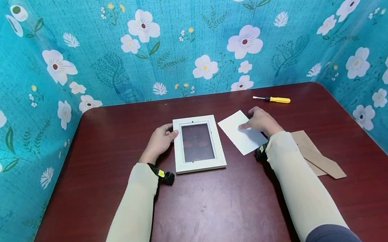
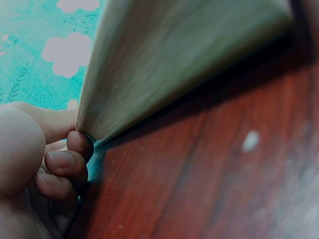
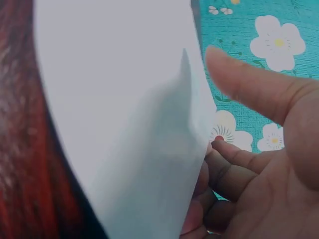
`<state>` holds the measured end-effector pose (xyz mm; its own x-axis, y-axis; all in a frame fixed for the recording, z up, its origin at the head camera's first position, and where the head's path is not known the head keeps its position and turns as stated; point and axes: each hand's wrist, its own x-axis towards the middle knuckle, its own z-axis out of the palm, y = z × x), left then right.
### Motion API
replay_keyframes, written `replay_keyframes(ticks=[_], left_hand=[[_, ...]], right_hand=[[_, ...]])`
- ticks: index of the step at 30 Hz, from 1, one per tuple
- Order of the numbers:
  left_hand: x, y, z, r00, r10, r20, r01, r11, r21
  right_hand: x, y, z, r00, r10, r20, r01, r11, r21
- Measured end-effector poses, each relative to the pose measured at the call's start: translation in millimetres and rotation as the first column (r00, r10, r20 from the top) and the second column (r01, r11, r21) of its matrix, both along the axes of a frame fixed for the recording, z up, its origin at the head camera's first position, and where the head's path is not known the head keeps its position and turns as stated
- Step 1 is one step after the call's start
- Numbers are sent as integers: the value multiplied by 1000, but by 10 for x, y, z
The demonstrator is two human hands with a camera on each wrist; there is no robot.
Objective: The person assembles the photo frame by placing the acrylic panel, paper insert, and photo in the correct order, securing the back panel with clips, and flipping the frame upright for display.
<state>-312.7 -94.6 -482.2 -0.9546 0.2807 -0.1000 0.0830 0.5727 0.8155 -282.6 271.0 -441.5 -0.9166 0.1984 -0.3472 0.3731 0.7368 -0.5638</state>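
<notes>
A white picture frame (image 1: 201, 166) with a dark inner panel stands near the middle of the table. My left hand (image 1: 161, 141) grips its left edge; in the left wrist view the thumb is on one side of the frame (image 2: 169, 55) and curled fingers (image 2: 62, 159) are at its corner. To the right, my right hand (image 1: 261, 120) holds a white rectangular card (image 1: 238, 131), slanted above the table. In the right wrist view, fingers curl behind the card's (image 3: 114, 99) edge and the thumb (image 3: 249, 82) extends over its front side.
A yellow-handled screwdriver (image 1: 279, 100) lies at the back right of the dark red table (image 1: 116, 143). Brown board pieces (image 1: 316, 154), one a pointed strip, lie beside my right forearm. Blue flowered cloth (image 1: 183, 36) surrounds the table's back and sides.
</notes>
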Motion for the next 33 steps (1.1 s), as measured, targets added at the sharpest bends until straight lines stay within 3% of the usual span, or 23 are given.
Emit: replay_keyframes(ticks=[9,24,33], left_hand=[[-4,2,0,1000,0,-14,0,1000,-1],[-8,-4,-15,1000,2,-18,-2,1000,7],[-11,2,-15,1000,5,-19,-5,1000,7]], right_hand=[[40,10,49,998,-28,-58,20,992,-122],[73,67,21,994,-17,-109,-2,986,-168],[93,101,34,978,-93,-187,38,961,-275]])
